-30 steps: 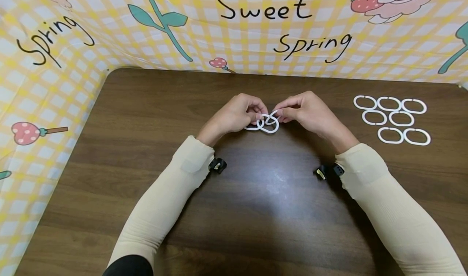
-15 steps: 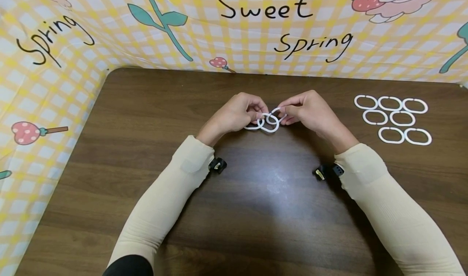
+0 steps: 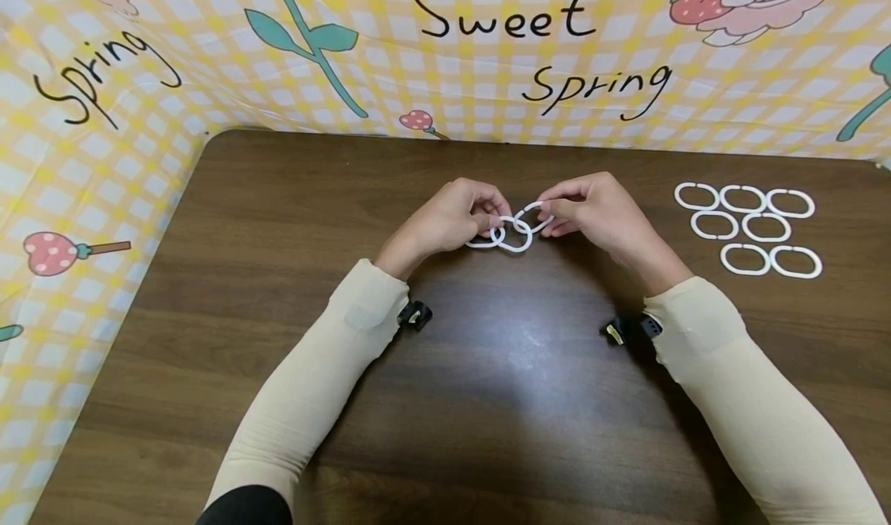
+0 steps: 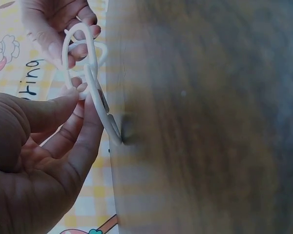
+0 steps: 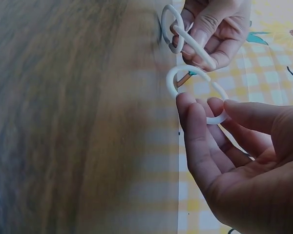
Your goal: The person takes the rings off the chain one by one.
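Observation:
Three white plastic chain links lie between the hands in the head view. My left hand [image 3: 459,212] pinches the middle link [image 3: 513,250] between thumb and fingers. The left link [image 3: 482,244] hooks through it and hangs below those fingers, partly hidden by them. With thumb and fingertips, my right hand [image 3: 588,212] holds the right link [image 3: 529,207], whose small gap shows in the right wrist view on its round body [image 5: 171,80]. That link overlaps the middle one; I cannot tell whether it passes through.
Several loose white links [image 3: 696,208] lie in three rows on the brown wooden table [image 3: 529,401] at the right. A yellow checked cloth [image 3: 230,53] with printed words stands behind and to the left of the table.
My right hand has moved a little to the right with its link, so less of that link overlaps the middle one. The left hand stays in place.

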Available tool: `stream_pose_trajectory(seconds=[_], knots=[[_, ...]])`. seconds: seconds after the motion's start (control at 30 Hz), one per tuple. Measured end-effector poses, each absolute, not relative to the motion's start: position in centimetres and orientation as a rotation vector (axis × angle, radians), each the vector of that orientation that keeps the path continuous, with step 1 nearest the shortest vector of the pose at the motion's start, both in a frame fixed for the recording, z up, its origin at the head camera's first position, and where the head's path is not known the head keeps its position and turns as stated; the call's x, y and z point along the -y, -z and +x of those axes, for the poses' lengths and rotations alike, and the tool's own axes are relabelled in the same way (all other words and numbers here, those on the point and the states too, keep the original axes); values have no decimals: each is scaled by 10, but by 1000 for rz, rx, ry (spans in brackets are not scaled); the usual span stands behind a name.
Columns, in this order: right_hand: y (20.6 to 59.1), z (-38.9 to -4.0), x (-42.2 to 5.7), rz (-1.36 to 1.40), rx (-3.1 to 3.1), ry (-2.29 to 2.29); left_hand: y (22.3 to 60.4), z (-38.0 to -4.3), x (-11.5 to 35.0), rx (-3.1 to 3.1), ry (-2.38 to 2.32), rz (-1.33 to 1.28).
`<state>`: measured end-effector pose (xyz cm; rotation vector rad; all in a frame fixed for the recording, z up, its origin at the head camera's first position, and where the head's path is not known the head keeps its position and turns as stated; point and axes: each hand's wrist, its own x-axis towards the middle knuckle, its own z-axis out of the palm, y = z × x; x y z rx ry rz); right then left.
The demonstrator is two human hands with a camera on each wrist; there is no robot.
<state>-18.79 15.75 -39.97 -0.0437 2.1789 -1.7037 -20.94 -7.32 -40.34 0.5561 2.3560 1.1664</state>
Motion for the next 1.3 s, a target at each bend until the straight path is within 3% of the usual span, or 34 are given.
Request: stream_pose_trajectory(seconds=[0.63,1.3], knots=[[402,-174,-203,17,-2240,1860,402,-207,72,-2345,-1153,512],[405,-151,-302,182,-2103,2185,403,-208,71,-2340,-1147,514]])
